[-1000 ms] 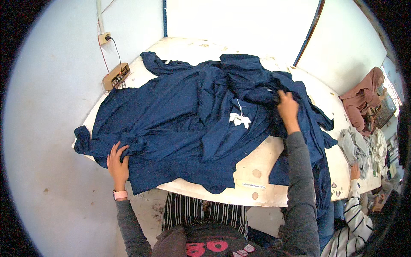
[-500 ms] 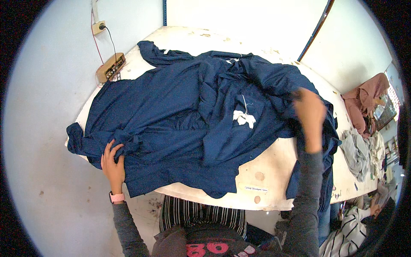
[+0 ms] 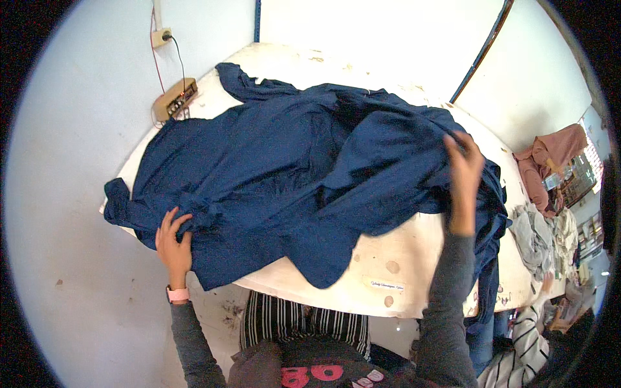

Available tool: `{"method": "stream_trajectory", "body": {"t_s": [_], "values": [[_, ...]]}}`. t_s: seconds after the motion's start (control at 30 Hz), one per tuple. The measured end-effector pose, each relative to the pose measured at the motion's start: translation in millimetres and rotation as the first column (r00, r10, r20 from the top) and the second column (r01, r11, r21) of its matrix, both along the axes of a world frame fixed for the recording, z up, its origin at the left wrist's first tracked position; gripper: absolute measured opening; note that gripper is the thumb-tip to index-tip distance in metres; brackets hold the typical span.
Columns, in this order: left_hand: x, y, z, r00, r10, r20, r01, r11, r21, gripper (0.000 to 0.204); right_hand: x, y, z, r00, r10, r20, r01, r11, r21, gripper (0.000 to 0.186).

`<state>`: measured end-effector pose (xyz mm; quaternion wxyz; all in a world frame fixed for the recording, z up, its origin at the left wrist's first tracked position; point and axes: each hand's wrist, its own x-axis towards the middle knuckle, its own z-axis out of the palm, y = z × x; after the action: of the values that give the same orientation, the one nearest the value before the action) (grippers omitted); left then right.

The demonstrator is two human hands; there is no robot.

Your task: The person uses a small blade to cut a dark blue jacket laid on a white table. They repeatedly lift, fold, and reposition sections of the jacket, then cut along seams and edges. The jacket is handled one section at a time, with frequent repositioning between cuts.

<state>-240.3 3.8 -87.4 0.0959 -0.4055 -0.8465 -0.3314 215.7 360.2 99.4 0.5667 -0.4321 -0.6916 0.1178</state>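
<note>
A large dark navy garment (image 3: 259, 161) lies spread and rumpled over a pale table, with one flap folded across its middle. My left hand (image 3: 173, 249), with a pink watch band on the wrist, rests at the garment's near left edge. Its fingers are apart, lying over a bunched part of the cloth. Toward the right, my right hand (image 3: 464, 171) is bent around the dark cloth, closed on it, and slightly blurred. More of the garment hangs over the table's right side, beneath my right forearm.
Pale tabletop (image 3: 375, 258) shows at the near edge. A brown power strip box (image 3: 174, 100) sits by the left wall, corded to a wall socket (image 3: 162, 37). Grey cloth (image 3: 532, 239) and a mauve garment (image 3: 556, 161) lie at right. A person's striped sleeve (image 3: 527, 343) shows lower right.
A flap of the garment has swept over the middle, covering the white flower-shaped piece that was visible there. My right hand stays at the right; my left hand has barely moved.
</note>
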Motion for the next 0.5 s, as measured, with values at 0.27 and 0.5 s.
{"method": "stream_trajectory", "body": {"t_s": [0.27, 0.5], "values": [[12, 9, 3, 0.999, 0.009, 0.052, -0.009, 1.0, 0.013, 0.041, 157, -122, -40, 0.685, 0.094, 0.722, 0.277, 0.883, -0.378, 0.015], [2, 6, 1, 0.999, -0.019, 0.026, 0.019, 1.0, -0.001, 0.039, 10, -43, -53, 0.917, 0.272, 0.291, -0.24, 0.961, -0.139, 0.031]]}}
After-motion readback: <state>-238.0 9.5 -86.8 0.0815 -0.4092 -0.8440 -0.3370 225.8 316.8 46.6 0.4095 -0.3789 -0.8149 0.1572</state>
